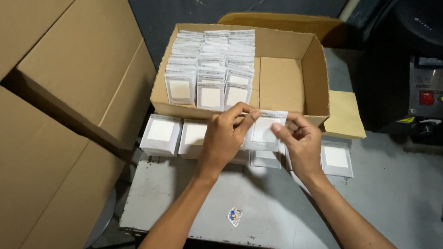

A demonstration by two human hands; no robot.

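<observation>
Between the two hands, a small clear packet (265,130) with a white square inside is held up over the table (265,212). The left hand (225,138) pinches the packet's top left edge with its thumb and fingers closed on it. The right hand (298,138) holds the packet's right edge, with its fingers also closed on it. The packet sits just in front of the near wall of an open cardboard box (289,81).

Behind the hands, inside the box, many more packets (211,65) like it stand in rows. They fill the left part of the box. The right part of the box shows bare cardboard.

To the left of the grip, two stacks of packets (174,134) rest on the table, close beside the left hand. Under the held packet, another packet (265,159) lies flat on the table. Just right of the right hand, one more packet (336,158) lies flat.

Below the hands, nearer the person, a little blue and white sticker (234,216) is on the grey table.

Far to the left of the hands stand big brown boxes (57,121). Far to the right is a dark machine (432,98) with red buttons. A flat brown envelope (345,115) lies beside the box, right of the grip.
</observation>
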